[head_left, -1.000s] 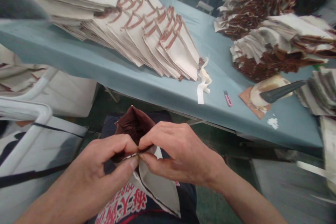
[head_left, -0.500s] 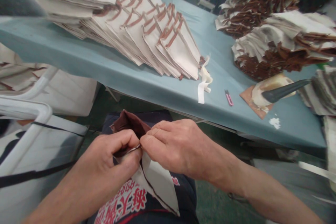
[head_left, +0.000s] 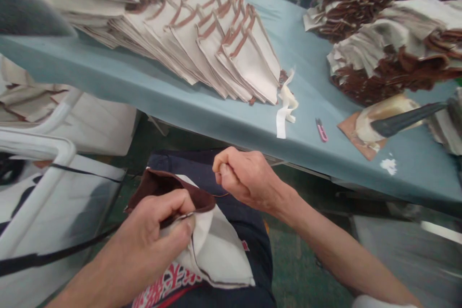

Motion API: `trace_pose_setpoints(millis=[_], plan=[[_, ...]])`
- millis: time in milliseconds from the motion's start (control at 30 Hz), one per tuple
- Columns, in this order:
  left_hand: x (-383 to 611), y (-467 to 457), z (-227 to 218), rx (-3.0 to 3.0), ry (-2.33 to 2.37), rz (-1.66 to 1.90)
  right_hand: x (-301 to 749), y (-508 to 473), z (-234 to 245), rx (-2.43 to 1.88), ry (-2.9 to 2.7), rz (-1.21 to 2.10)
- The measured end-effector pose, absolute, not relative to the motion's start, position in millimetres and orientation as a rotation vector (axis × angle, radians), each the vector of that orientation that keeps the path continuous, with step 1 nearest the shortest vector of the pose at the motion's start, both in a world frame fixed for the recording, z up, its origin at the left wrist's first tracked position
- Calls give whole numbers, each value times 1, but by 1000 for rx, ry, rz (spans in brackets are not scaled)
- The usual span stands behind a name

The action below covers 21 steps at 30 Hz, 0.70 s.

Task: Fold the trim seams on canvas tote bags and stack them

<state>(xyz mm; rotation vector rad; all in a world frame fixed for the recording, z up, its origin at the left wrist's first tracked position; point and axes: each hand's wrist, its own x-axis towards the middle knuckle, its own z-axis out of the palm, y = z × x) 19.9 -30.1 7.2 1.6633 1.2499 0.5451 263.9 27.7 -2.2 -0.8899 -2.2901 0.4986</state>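
A white fabric pouch with brown lining and dark edging lies over my lap, its mouth gaping. My left hand pinches the rim of the pouch, thumb outside and fingers tucked inside. Just right of the mouth and apart from it, my right hand is closed with thumb against curled fingers. Whatever it grips is too small or hidden to make out. A thin dark line shows between the pouch and this hand; I cannot tell whether it is a thread.
Stacked white pouches with brown trim lie on the blue-covered table. To their right are white strips, pink thread snips and a dark-handled tool on a brown pad. Fabric bundles rise behind; a white-framed bin stands left.
My right hand has pulled away from the pouch, up and to the right, still closed. The pouch's mouth has spread wider while my left hand keeps its pinch.
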Motion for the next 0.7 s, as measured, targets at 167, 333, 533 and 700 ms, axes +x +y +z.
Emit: trace_pose_setpoints(millis=[167, 333, 533, 700], plan=[[18, -21, 17, 1664, 1239, 614, 263, 19, 4, -702, -2097, 897], [17, -26, 22, 1795, 1278, 665, 248, 18, -4, -649, -2148, 922], [4, -29, 23, 1950, 1283, 655, 245, 11, 3, -767, -2154, 947], [-6, -27, 21, 2122, 1191, 641, 243, 9, 11, -824, -2114, 1165]])
